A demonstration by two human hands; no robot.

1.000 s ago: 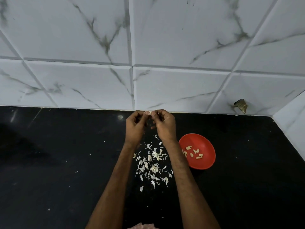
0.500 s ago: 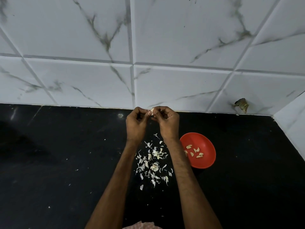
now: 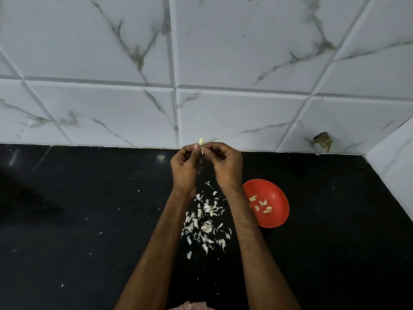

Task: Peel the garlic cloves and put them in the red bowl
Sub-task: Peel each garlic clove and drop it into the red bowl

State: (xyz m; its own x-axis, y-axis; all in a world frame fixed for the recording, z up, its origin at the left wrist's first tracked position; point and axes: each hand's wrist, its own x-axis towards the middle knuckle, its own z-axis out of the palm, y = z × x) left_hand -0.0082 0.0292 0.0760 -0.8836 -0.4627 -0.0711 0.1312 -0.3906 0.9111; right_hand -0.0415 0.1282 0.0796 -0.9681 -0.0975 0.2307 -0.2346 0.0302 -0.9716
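Stretching across the lower part of the view lay a black counter (image 3: 89,209), its back edge meeting a white marble-veined tile wall (image 3: 111,63). The left stretch of the counter carried only a few pale flecks. Left of the middle and close to the back edge, the left hand (image 3: 185,166) was raised above the counter with its fingers curled, thumb and forefinger pinching a small garlic clove (image 3: 201,141). The clove's pale yellowish tip stood up just above those fingertips, against the foot of the wall. Just beside it, the right hand (image 3: 225,164) had its fingers curled too. Its fingertips met the same clove from the right, pinching at a thin white strip of skin that hung from it. The two hands touched at the fingertips, with the clove between them.

Below the hands, between the two forearms, a loose scatter of white garlic peels (image 3: 205,222) lay on the counter. Whether any unpeeled cloves lay among them could not be told. Right of the right forearm, partly tucked behind it, stood the red bowl (image 3: 279,220) with several peeled cloves (image 3: 261,204) lying in its bottom. It stood well below the hands. Further right, at the back edge near the corner, a small brown object (image 3: 323,140) stuck out from the wall.
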